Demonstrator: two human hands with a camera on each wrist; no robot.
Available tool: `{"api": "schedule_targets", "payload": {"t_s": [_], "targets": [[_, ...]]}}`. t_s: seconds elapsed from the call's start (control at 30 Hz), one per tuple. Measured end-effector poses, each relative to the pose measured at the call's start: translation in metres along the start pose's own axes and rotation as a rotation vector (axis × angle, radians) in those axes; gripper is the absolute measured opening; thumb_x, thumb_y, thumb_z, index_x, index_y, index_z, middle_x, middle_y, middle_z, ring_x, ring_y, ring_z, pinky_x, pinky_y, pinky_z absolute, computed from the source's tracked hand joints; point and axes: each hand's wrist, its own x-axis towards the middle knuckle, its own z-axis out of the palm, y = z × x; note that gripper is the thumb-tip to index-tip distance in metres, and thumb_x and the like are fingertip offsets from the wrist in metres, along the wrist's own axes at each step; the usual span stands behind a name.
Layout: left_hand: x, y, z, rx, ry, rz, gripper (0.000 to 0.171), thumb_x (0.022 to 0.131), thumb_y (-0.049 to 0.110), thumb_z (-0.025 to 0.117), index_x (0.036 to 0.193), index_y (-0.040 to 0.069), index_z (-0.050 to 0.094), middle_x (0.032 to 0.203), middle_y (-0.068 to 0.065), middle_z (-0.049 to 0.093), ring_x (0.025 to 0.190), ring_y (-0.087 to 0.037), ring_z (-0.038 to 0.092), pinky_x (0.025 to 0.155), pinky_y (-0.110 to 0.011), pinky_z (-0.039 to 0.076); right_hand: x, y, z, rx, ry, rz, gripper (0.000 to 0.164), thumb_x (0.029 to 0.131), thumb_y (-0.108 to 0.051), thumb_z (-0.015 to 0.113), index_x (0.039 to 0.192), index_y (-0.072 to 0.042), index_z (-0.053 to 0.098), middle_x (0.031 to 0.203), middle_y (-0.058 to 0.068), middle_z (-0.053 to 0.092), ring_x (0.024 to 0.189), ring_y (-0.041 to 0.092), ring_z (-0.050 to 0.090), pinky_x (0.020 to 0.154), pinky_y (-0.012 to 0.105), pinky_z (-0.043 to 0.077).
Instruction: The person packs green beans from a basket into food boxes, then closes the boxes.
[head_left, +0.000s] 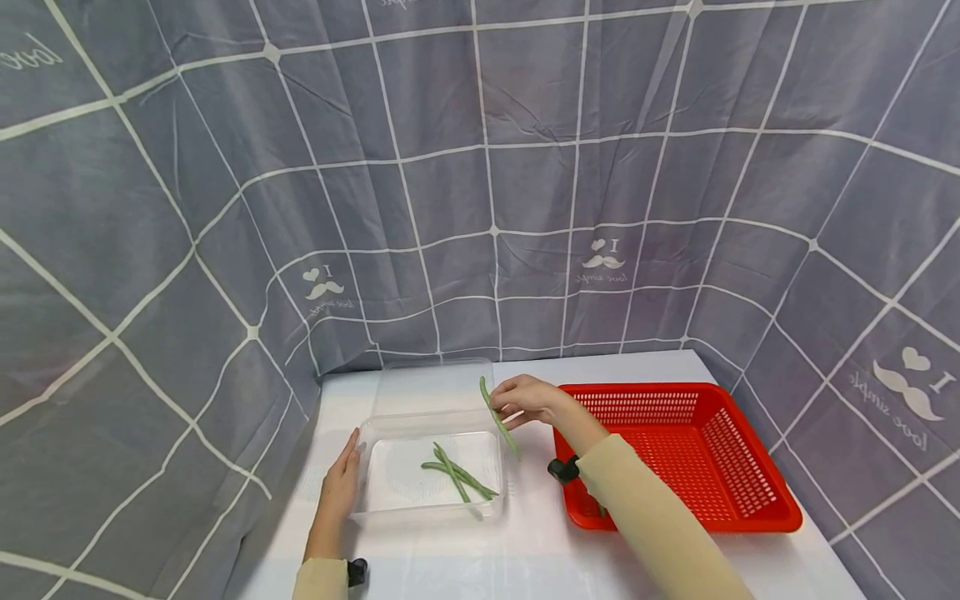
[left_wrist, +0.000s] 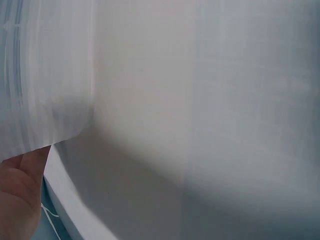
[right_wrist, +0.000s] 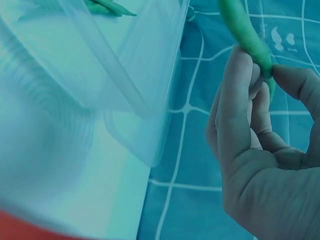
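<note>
My right hand [head_left: 528, 397] pinches a green bean [head_left: 508, 439] between thumb and fingertips, beside the right end of a clear plastic container [head_left: 397, 423]. In the right wrist view the bean [right_wrist: 242, 27] slants up from the fingertips. Inside the container, several green beans [head_left: 447, 468] lie crossed on the bottom, towards the right. My left hand [head_left: 341, 486] rests with extended fingers along the container's left side. The left wrist view shows part of that hand [left_wrist: 20, 192] at the container's translucent wall [left_wrist: 55, 75].
A red perforated basket [head_left: 738, 500] stands to the right, partly covered by my right forearm. A bit of green bean [head_left: 602, 509] shows inside its near left corner. Behind the container lies a clear lid [head_left: 435, 379]. A grey checked curtain [head_left: 450, 200] surrounds the white table [head_left: 442, 558].
</note>
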Motion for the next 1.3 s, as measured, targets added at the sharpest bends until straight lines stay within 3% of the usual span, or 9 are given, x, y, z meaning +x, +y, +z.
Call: {"api": "schedule_targets", "payload": {"t_s": [0.4,0.73,0.9,1.13,1.3], "targets": [[-0.001,-0.002,0.002,-0.006,-0.004,-0.007,0.055,0.118,0.039,0.028,0.171,0.026,0.023,0.173,-0.020,0.028,0.160,-0.050,0.024,0.130,-0.069,0.022,0.018,-0.005,0.035,-0.103,-0.024,0.018,0.025,0.095,-0.007,0.067,0.118,0.003,0.071,0.088,0.004,0.070,0.075,0.013,0.070,0.071,0.032,0.069],[-0.003,0.001,0.002,-0.020,0.026,0.005,0.055,0.118,0.038,0.030,0.170,0.022,0.027,0.173,-0.020,0.028,0.159,-0.050,0.026,0.130,-0.069,0.023,0.031,0.001,0.054,-0.186,-0.046,0.041,0.019,0.093,-0.005,0.068,0.110,0.001,0.074,0.080,0.004,0.069,0.069,0.012,0.067,0.067,0.030,0.068],[-0.003,0.001,0.002,-0.030,0.018,-0.006,0.055,0.118,0.040,0.028,0.171,0.026,0.025,0.174,-0.018,0.027,0.161,-0.049,0.024,0.131,-0.067,0.021,0.039,0.005,0.065,-0.244,-0.063,0.034,0.020,0.092,-0.002,0.067,0.109,0.005,0.075,0.075,0.003,0.067,0.066,0.012,0.064,0.064,0.030,0.067],[-0.003,0.002,0.002,-0.008,0.018,0.003,0.054,0.118,0.038,0.029,0.171,0.025,0.025,0.174,-0.019,0.027,0.160,-0.050,0.025,0.130,-0.068,0.022,0.050,0.011,0.079,-0.349,-0.073,0.051,0.013,0.090,0.002,0.067,0.095,0.007,0.078,0.067,0.002,0.062,0.061,0.012,0.061,0.064,0.034,0.068],[-0.002,0.003,0.001,-0.014,0.022,-0.005,0.054,0.118,0.037,0.031,0.170,0.026,0.026,0.174,-0.018,0.027,0.160,-0.050,0.025,0.130,-0.068,0.022,0.055,0.014,0.090,-0.432,-0.065,0.081,0.011,0.090,0.000,0.069,0.080,0.000,0.074,0.063,0.002,0.060,0.058,0.011,0.059,0.065,0.035,0.068]]}}
